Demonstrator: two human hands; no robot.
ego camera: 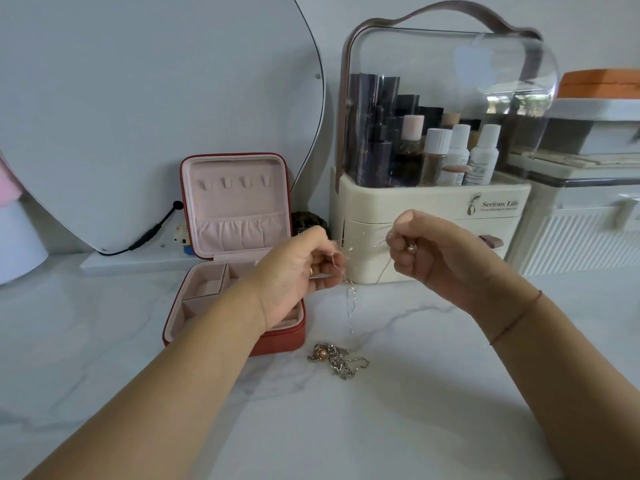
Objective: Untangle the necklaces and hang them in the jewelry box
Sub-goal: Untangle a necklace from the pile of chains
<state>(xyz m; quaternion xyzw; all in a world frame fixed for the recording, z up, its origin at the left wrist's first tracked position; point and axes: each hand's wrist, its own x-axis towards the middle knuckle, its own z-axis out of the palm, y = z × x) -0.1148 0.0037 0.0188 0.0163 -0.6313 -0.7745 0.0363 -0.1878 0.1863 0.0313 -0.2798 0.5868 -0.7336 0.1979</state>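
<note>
A thin silver necklace (349, 303) is stretched in the air between both hands, with a loop of it dangling toward the table. My left hand (301, 265) pinches one part of the chain and my right hand (415, 247) grips the other part in a fist. Below them a tangled heap of necklaces (337, 362) with a pinkish bead lies on the marble table. The red jewelry box (235, 216) stands open at the left, its pink lid upright with a row of small hooks; my left wrist hides part of its tray.
A cream cosmetics organizer (429, 209) with a clear dome and bottles stands just behind my hands. White storage boxes (581, 216) sit at the right. A large mirror (156, 98) with a black cable leans against the wall behind the jewelry box.
</note>
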